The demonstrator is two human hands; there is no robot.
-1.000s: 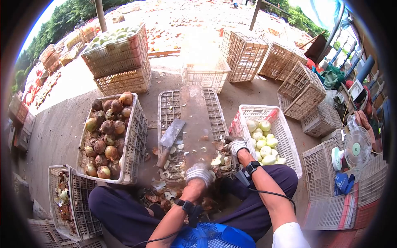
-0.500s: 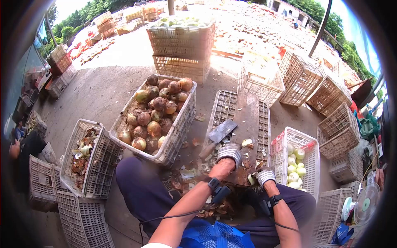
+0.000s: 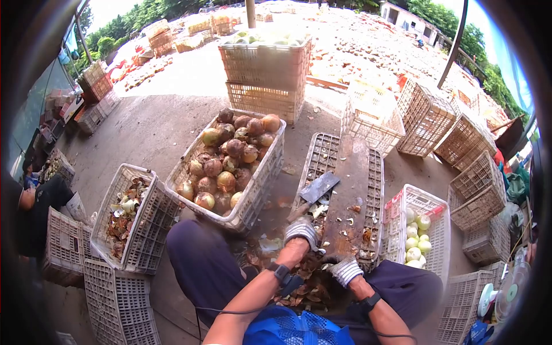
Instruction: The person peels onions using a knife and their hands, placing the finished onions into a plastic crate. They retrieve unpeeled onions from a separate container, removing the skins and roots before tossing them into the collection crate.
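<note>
My left hand (image 3: 302, 233), in a striped glove with dark fingers, is low at the left side of the near end of a long wooden board (image 3: 349, 172). Just beyond it lies a cleaver (image 3: 319, 187), flat on the crate beside the board, its handle toward me and out of my grasp. My right hand (image 3: 346, 271), gloved alike, is at the board's near edge, fingers pointing left toward my left hand. The dark fingers of both hands blur into the peelings, and I cannot tell what they hold. Small onion scraps (image 3: 352, 208) dot the board.
The board rests on an upturned crate (image 3: 315, 150). Unpeeled onions fill a crate (image 3: 253, 210) at front left; peeled onions lie in a white crate (image 3: 440, 230) on the right. A crate of peelings (image 3: 115, 253) stands farther left. Onion skins (image 3: 313, 290) cover the ground between my legs.
Both hands have drawn back toward me off the board's near end, the right one also shifting left. The pale onion piece by my right hand no longer shows. The view has shifted slightly.
</note>
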